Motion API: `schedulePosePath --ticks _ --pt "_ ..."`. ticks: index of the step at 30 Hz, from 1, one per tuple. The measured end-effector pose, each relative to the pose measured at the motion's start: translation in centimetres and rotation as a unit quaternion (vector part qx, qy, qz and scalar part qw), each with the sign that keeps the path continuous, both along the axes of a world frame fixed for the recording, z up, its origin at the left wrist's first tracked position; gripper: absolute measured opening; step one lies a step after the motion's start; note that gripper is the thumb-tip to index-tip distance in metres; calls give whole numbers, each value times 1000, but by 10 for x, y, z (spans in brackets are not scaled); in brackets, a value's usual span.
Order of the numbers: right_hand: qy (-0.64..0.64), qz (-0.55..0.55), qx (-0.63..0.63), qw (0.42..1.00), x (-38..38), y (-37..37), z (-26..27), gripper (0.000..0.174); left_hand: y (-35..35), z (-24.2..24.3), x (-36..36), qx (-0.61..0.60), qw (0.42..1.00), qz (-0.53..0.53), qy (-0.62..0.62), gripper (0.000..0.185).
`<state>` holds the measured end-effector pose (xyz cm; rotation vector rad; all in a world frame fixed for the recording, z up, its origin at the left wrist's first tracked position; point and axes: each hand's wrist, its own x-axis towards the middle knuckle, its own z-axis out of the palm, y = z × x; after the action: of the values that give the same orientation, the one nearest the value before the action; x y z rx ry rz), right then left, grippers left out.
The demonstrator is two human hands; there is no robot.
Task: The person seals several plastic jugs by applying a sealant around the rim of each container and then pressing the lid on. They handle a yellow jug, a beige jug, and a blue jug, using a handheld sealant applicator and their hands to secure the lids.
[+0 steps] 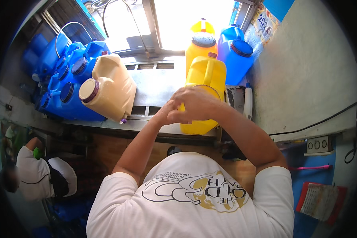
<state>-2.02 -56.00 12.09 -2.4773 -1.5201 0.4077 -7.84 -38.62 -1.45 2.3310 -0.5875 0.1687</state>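
Both of my hands meet in front of a yellow plastic water jug [193, 126], covering most of its large round front lid. My right hand [197, 104] lies over my left hand [168, 111], fingers bent and slightly blurred. Whether anything is held between them is hidden. The jug stands upright on a metal counter [154, 86], its small dark red cap [212, 55] and moulded handle [208, 71] in plain sight. To the left, a beige jug [113, 89] with a purple-tipped spout [123, 121] rests at the counter's front edge.
Several blue jugs [67, 92] crowd the counter's left end. Behind the yellow jug stand an orange-yellow jug [197, 53] and a blue jug [236, 59]. A white bottle [248, 101] is by the right wall. Another person [35, 175] is at lower left. A black cable [312, 122] runs along the wall.
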Motion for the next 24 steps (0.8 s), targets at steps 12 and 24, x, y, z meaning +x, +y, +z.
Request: schedulePosePath --ticks 12,24 --pt "156 -46 3 987 13 -7 18 63 -8 -4 11 1 991 1 133 122" --pt "51 -56 -153 985 41 -27 6 108 -5 -15 19 -55 988 45 134 133"
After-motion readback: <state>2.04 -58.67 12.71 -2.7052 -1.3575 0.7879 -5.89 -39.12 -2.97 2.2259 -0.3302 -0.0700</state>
